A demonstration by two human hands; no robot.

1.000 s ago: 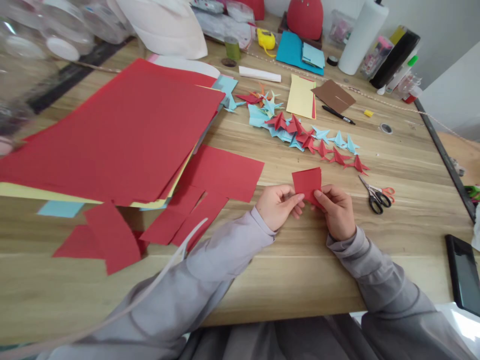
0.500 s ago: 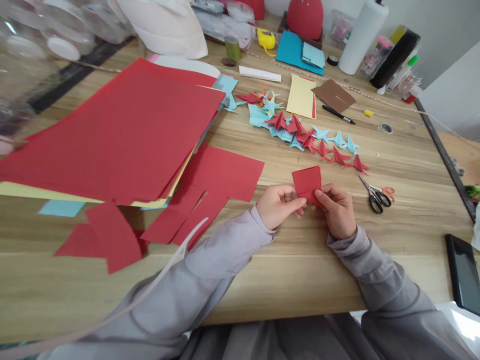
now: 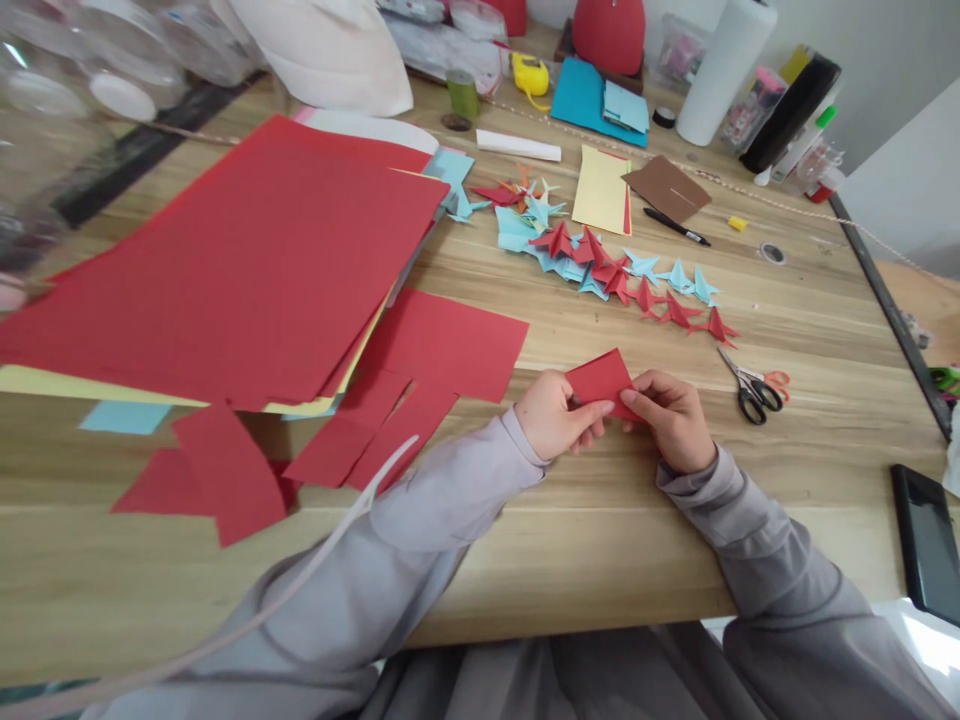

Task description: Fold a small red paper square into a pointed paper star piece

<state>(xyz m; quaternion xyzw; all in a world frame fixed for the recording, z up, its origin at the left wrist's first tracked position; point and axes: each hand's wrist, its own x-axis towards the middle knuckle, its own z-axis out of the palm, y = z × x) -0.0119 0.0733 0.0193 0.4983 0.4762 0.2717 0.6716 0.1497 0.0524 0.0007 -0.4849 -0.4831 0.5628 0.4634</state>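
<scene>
Both hands pinch a small red paper square just above the wooden table. My left hand grips its near left part and my right hand grips its near right corner. The paper now lies tilted, with one corner pointing away from me. A row of folded red and blue paper shapes lies beyond the hands. Scissors with orange handles rest just right of my right hand.
A big stack of red sheets covers the left of the table, with red offcuts near the front edge. A dark phone lies at the right edge. A pen, yellow and brown papers, a paper towel roll and craft supplies crowd the back.
The red square was held more upright with a flat top edge. My hands have turned and lowered it, so a corner now points away.
</scene>
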